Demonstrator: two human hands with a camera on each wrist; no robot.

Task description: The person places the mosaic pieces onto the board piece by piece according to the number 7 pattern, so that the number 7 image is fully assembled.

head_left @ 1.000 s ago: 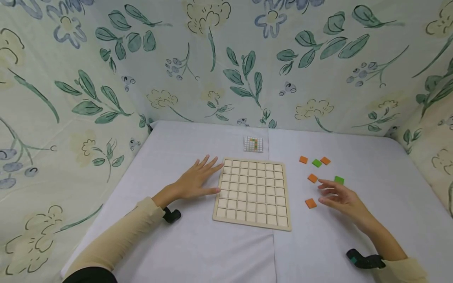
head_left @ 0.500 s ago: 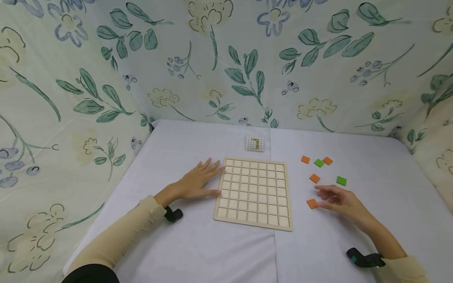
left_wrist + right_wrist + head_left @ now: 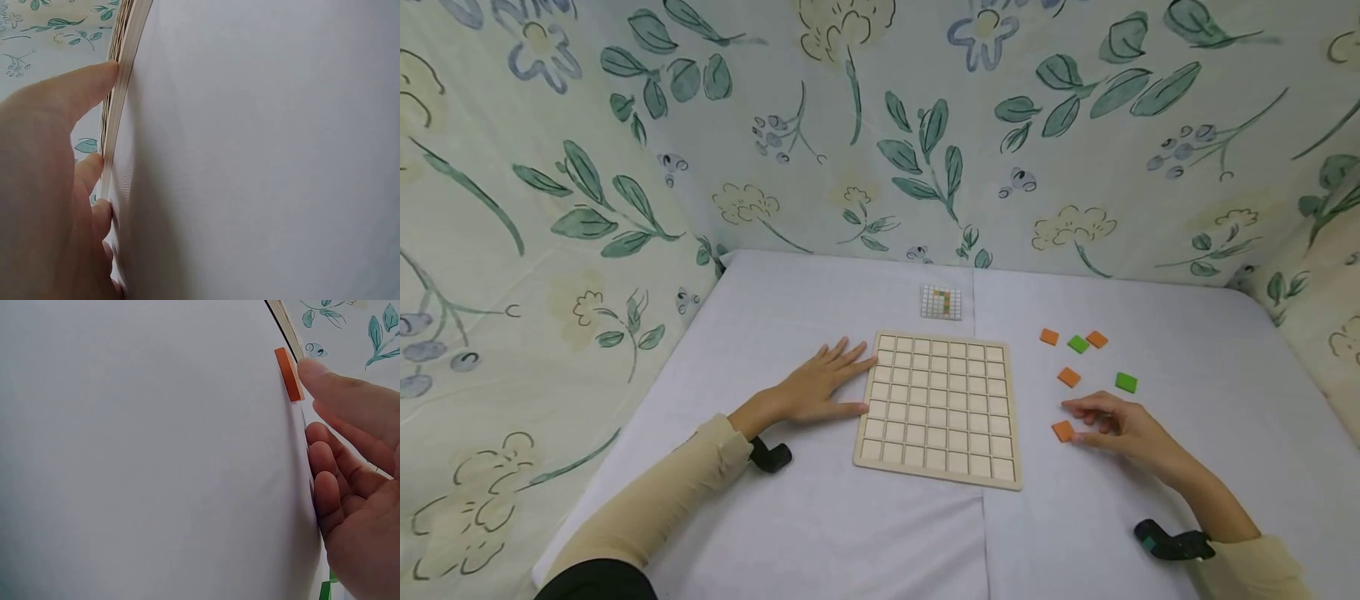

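My left hand (image 3: 814, 388) rests with spread fingers at the left edge of a pale wooden grid board (image 3: 938, 405). In the left wrist view its thumb and fingertips touch the board's edge (image 3: 119, 94). On the right, my right hand (image 3: 1118, 425) is low over the cloth, its thumb at the side of the nearest orange square tile (image 3: 1062, 431). The index finger reaches out above that tile, apart from it; the other fingers are loosely bent. The right wrist view shows the thumb tip against the orange tile (image 3: 289, 375), which lies flat.
Three more orange tiles (image 3: 1069, 377) and two green tiles, one of them a green tile (image 3: 1126, 382) by the right hand, lie scattered right of the board. A small pattern card (image 3: 941, 302) with coloured squares lies behind the board. Floral fabric (image 3: 850, 167) hangs around the white-covered table (image 3: 790, 533).
My right hand has moved slightly left and nearer, away from the green tile, so its thumb reaches the nearest orange tile. The left hand has stayed on the board's edge.
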